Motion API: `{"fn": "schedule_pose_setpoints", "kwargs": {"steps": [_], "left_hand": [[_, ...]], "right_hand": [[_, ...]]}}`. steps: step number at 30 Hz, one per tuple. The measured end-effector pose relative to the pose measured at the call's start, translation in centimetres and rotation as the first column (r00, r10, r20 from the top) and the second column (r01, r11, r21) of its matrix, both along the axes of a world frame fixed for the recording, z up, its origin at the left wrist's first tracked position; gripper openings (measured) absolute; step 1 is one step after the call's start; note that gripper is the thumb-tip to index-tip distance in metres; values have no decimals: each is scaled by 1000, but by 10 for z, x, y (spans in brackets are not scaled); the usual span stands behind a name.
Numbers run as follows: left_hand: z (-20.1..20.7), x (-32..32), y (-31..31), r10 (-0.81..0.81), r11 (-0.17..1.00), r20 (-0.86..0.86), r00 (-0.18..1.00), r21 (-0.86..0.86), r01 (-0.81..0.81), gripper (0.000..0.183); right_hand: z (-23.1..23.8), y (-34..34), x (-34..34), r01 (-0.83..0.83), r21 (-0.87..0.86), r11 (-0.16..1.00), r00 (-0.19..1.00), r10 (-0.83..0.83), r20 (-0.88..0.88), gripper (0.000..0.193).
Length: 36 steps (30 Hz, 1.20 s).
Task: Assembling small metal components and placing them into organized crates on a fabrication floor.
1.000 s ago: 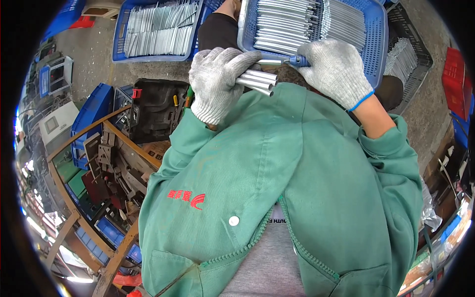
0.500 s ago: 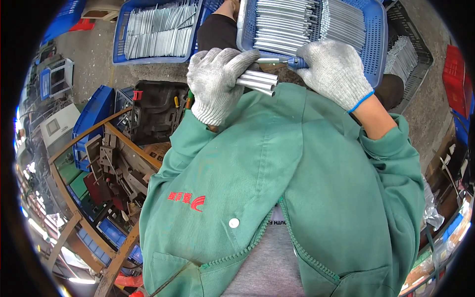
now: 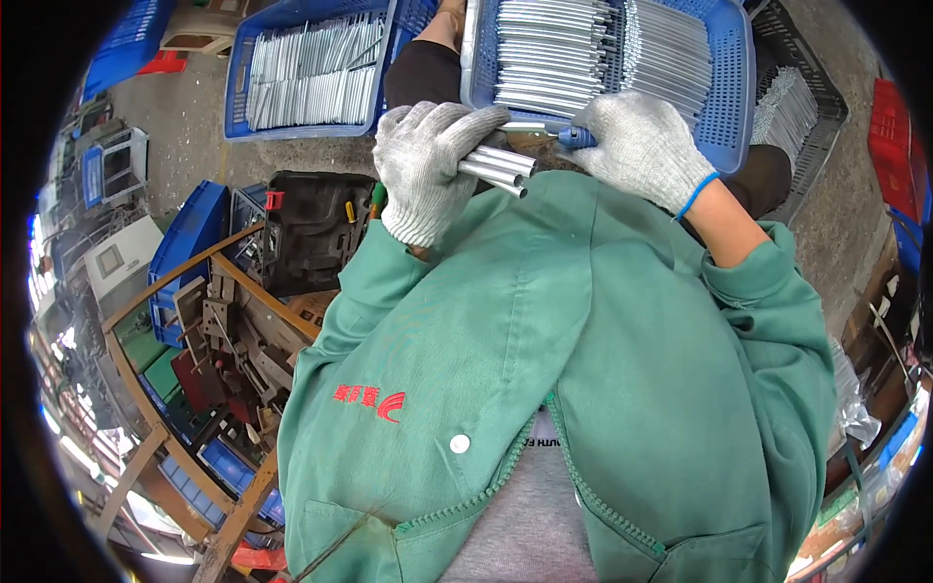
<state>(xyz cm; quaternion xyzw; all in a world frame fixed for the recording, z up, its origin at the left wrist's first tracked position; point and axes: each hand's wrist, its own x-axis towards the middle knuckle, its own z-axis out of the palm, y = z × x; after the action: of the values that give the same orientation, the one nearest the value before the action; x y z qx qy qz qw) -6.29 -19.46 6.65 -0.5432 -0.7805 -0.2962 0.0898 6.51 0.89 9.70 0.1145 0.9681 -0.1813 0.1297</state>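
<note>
In a grey knit glove, my left hand [image 3: 420, 160] is closed around several short silver metal tubes [image 3: 501, 165], their ends pointing right. A single metal tube [image 3: 525, 126] sticks out between its thumb and forefinger. My right hand [image 3: 643, 148], gloved with a blue cuff edge, grips a blue-handled hand tool [image 3: 577, 138]. The slim tip of that tool points left toward the single tube's end, with a small gap between the blue handle and the tube. Both hands are held in front of my green jacket [image 3: 544, 282].
Ahead stand a blue basket [image 3: 729, 87] and another blue basket [image 3: 231, 87], both loaded with metal tubes. A black crate [image 3: 821, 121] with more tubes is at the far right. On the left are an open black tool case [image 3: 301, 228] and a wooden frame [image 3: 258, 291].
My right hand has drawn the blue-handled tool slightly left and down, and it now sits apart from the single tube's end. The left hand's bundle has tilted down a little.
</note>
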Motion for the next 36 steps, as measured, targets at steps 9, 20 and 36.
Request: {"fn": "schedule_pose_setpoints", "kwargs": {"steps": [9,20,36], "left_hand": [[-25,-15,25,-8,999,43,999,-47,10,25],[-108,-29,72,-40,950,-108,993,-312,5,34],[-48,-30,23,-198,975,430,881,-3,221,27]], "right_hand": [[-6,22,0,159,-51,986,981,-152,119,37],[-24,31,37,276,-25,961,950,-276,-144,37],[-12,15,38,157,-100,983,878,-185,-441,26]]}}
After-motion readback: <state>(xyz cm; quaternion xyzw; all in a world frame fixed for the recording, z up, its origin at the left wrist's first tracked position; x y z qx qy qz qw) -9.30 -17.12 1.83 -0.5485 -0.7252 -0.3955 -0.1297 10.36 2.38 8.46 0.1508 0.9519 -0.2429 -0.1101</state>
